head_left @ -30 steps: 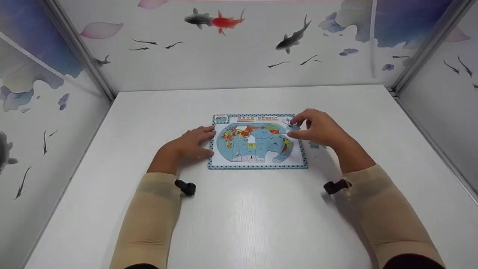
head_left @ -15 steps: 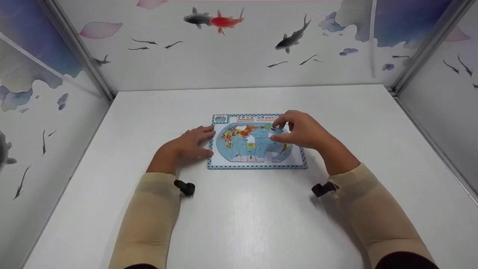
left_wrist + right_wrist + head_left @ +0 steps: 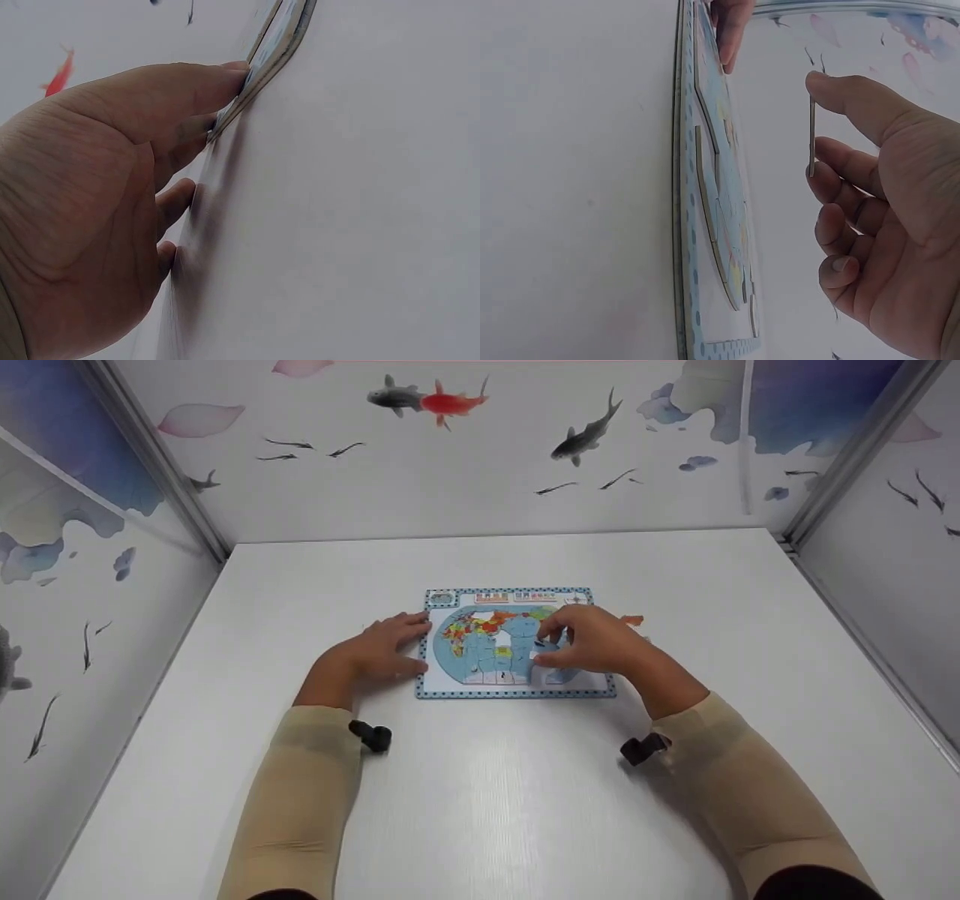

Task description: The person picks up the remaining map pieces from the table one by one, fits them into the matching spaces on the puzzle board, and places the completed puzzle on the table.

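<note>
A world map jigsaw board [image 3: 480,695] with a dotted blue border lies flat on the table. Several of its pieces are set in, and white gaps show among them. My left hand [image 3: 382,649] rests along the board's left edge; in the left wrist view its thumb [image 3: 225,79] touches the rim. Above the right part of the map, my right hand [image 3: 596,641] pinches a thin puzzle piece [image 3: 812,135] between thumb and fingers. That piece is seen edge-on in the right wrist view, held apart from the board. The hand hides part of the map beneath.
An orange puzzle piece [image 3: 634,621] lies on the table just right of the board, partly behind the right hand. White tabletop [image 3: 480,795] surrounds the board. A back wall [image 3: 480,487] painted with fish and side walls enclose the table.
My right hand has carried the puzzle piece left from the board's upper right corner, then down toward the lower right of the map. My left hand has stayed at the board's left edge.
</note>
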Demonstrator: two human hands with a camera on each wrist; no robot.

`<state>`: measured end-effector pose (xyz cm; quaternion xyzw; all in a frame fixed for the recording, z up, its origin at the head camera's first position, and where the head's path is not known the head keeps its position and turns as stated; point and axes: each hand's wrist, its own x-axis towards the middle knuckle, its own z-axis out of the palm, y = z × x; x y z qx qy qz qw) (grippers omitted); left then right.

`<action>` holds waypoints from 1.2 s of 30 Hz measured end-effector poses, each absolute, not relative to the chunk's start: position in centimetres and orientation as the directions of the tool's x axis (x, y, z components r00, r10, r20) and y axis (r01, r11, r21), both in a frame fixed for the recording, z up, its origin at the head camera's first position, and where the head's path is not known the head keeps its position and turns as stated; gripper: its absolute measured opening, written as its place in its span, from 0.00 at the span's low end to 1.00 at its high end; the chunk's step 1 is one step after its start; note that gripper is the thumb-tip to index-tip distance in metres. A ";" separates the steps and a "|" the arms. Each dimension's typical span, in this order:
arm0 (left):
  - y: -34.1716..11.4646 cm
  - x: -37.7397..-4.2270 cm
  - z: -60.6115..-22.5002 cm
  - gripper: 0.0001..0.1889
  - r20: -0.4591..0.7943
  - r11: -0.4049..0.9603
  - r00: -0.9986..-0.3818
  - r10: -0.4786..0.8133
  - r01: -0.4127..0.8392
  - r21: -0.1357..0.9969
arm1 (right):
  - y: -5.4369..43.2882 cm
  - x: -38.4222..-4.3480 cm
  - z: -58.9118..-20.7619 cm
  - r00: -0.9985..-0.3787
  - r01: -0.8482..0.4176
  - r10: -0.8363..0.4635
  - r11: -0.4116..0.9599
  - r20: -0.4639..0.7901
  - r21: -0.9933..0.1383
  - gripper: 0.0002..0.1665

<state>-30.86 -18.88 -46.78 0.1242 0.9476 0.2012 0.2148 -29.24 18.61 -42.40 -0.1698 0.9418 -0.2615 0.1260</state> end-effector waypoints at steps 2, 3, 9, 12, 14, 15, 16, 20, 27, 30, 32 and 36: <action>-18.8 -30.8 -46.7 0.44 -0.357 0.889 -0.877 0.320 0.149 0.433 | 18.5 -29.3 -42.7 -0.905 -0.258 -0.394 0.809 -0.161 -0.528 0.23; -18.8 -30.8 -46.7 0.43 -0.359 0.890 -0.877 0.320 0.147 0.432 | 18.4 -29.3 -42.8 -0.904 -0.257 -0.393 0.813 -0.168 -0.523 0.22; -18.8 -30.6 -46.6 0.43 -0.363 0.891 -0.879 0.308 0.133 0.434 | 18.1 -29.2 -43.5 -0.891 -0.234 -0.389 0.835 -0.234 -0.497 0.21; -18.8 -30.7 -46.7 0.43 -0.364 0.892 -0.880 0.307 0.132 0.433 | 18.0 -29.1 -43.9 -0.884 -0.230 -0.387 0.849 -0.264 -0.475 0.22; -18.8 -30.7 -46.7 0.43 -0.365 0.892 -0.879 0.307 0.132 0.433 | 17.9 -29.1 -44.1 -0.881 -0.231 -0.386 0.856 -0.274 -0.463 0.23; -18.8 -30.7 -46.7 0.43 -0.365 0.892 -0.878 0.309 0.134 0.433 | 17.9 -29.1 -44.2 -0.881 -0.230 -0.384 0.857 -0.277 -0.460 0.23; -18.8 -30.8 -46.7 0.43 -0.365 0.892 -0.878 0.310 0.136 0.432 | 17.9 -29.1 -44.3 -0.880 -0.232 -0.386 0.858 -0.278 -0.458 0.23; -18.9 -30.8 -46.7 0.43 -0.364 0.888 -0.876 0.315 0.137 0.439 | 17.7 -29.0 -44.7 -0.879 -0.243 -0.392 0.857 -0.270 -0.454 0.21; -18.9 -30.9 -46.8 0.44 -0.364 0.886 -0.877 0.315 0.134 0.444 | 17.4 -28.8 -44.8 -0.894 -0.236 -0.367 0.874 -0.258 -0.425 0.21; -18.9 -30.9 -46.8 0.44 -0.362 0.884 -0.876 0.319 0.136 0.448 | 17.3 -28.8 -44.8 -0.900 -0.224 -0.351 0.881 -0.259 -0.417 0.21; -18.9 -30.9 -46.8 0.44 -0.360 0.884 -0.878 0.316 0.134 0.448 | 17.3 -28.8 -44.7 -0.902 -0.215 -0.344 0.882 -0.262 -0.418 0.22; -18.9 -31.0 -46.8 0.44 -0.358 0.885 -0.878 0.317 0.138 0.445 | 17.4 -28.8 -44.6 -0.901 -0.207 -0.341 0.880 -0.267 -0.427 0.21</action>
